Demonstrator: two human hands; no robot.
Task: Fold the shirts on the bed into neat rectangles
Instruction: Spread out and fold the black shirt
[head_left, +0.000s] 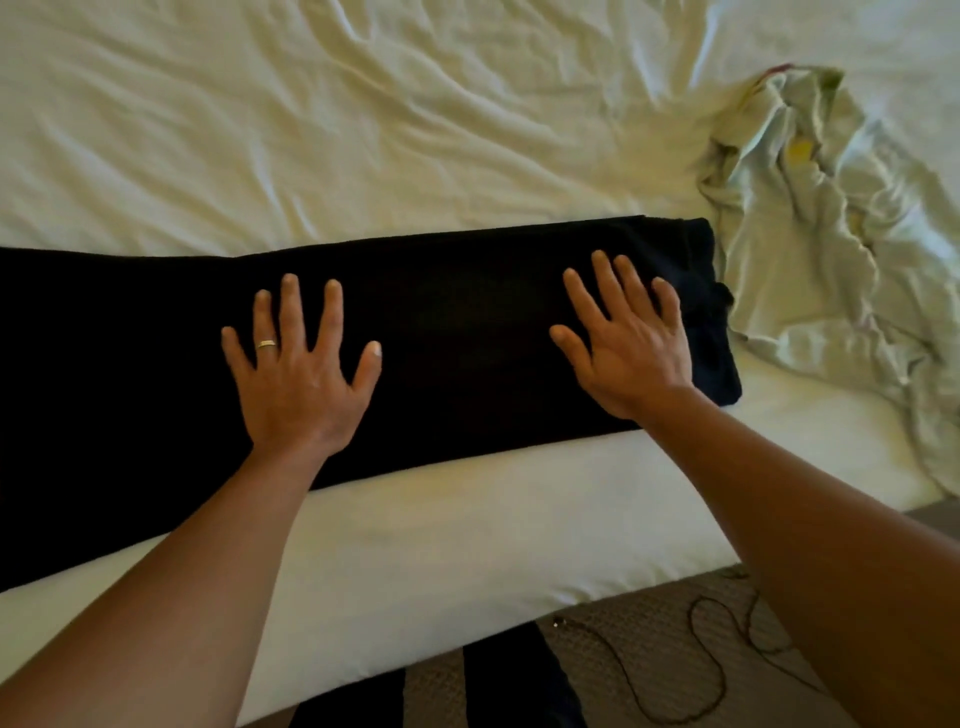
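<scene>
Black shirt (441, 332) lies as a long band across the near edge of the bed (363, 130), running off frame at left. Your left hand (301, 379) is flat on it, fingers spread, palm down, gripping nothing; ring on one finger. Your right hand (631, 348) is the same: released, splayed, pressing near the band's right end, where bunched layers stick out. Step in hand looks like smoothing after the lengthwise fold. Next move likely calls for pinching the right end with both hands and bringing it across toward the left to shorten it into a rectangle; keep edges lined up. Far right, a crumpled pale shirt (810, 249) sits just beside the black one, not yet folded.
</scene>
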